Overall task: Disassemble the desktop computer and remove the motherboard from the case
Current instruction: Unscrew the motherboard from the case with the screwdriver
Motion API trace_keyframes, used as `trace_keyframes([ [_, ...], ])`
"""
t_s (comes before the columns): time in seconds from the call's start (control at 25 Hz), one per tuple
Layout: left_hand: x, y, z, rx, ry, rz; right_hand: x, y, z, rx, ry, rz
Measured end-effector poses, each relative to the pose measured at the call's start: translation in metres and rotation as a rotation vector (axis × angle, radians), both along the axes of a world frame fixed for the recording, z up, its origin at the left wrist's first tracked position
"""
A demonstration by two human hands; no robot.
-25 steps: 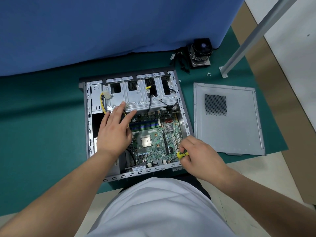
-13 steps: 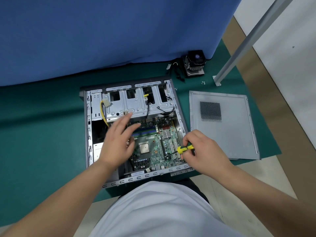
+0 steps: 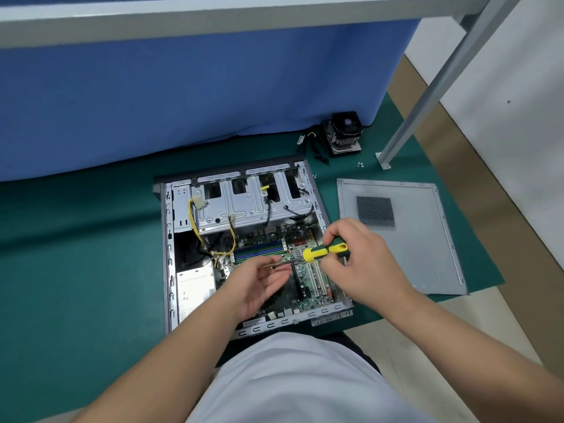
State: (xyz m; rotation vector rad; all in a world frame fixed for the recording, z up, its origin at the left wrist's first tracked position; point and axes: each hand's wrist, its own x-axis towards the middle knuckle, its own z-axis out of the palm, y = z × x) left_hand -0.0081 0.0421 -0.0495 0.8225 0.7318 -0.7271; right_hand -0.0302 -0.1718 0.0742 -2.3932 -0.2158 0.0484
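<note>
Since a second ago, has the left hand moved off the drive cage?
Yes. The left hand has pulled back from the drive cage toward the case's near edge, palm up over the motherboard.

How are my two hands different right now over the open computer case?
The right hand grips the yellow and green screwdriver by its handle, while the left hand is open, palm up, at the shaft's tip. The right hand shows its back and the left hand shows its palm. Both hover over the motherboard inside the case.

Green mat on floor, blue cloth behind, grey metal post, white wall.
</note>
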Motion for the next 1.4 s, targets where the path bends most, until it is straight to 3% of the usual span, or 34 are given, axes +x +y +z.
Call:
trace_keyframes([
  [0.32, -0.001, 0.007, 0.003, -0.018, 0.028, 0.085, 0.002, 0.008, 0.003, 0.02, 0.019, -0.03],
  [0.56, 0.007, 0.004, 0.016, -0.033, -0.011, 0.112, 0.013, 0.013, -0.009, 0.637, 0.278, -0.228],
  [0.72, 0.015, 0.005, 0.025, -0.004, -0.071, 0.083, 0.025, 0.015, -0.013, 0.705, 0.3, -0.277],
  [0.88, 0.025, 0.004, 0.038, 0.005, -0.134, 0.086, 0.048, 0.008, 0.005, 0.917, 0.204, -0.237],
  [0.96, 0.031, 0.001, 0.046, -0.066, -0.16, 0.114, 0.057, 0.007, 0.006, 0.824, 0.19, -0.206],
  [1.08, 0.041, -0.008, 0.061, -0.151, -0.208, 0.066, 0.066, 0.014, -0.004, 0.441, 0.2, -0.153],
  [1.16, 0.047, -0.014, 0.069, -0.176, -0.229, 0.016, 0.07, 0.017, -0.012, 0.312, 0.181, -0.103],
  [1.4, 0.06, -0.021, 0.078, -0.318, -0.206, -0.034, 0.086, 0.011, -0.02, 0.417, 0.185, -0.029],
])
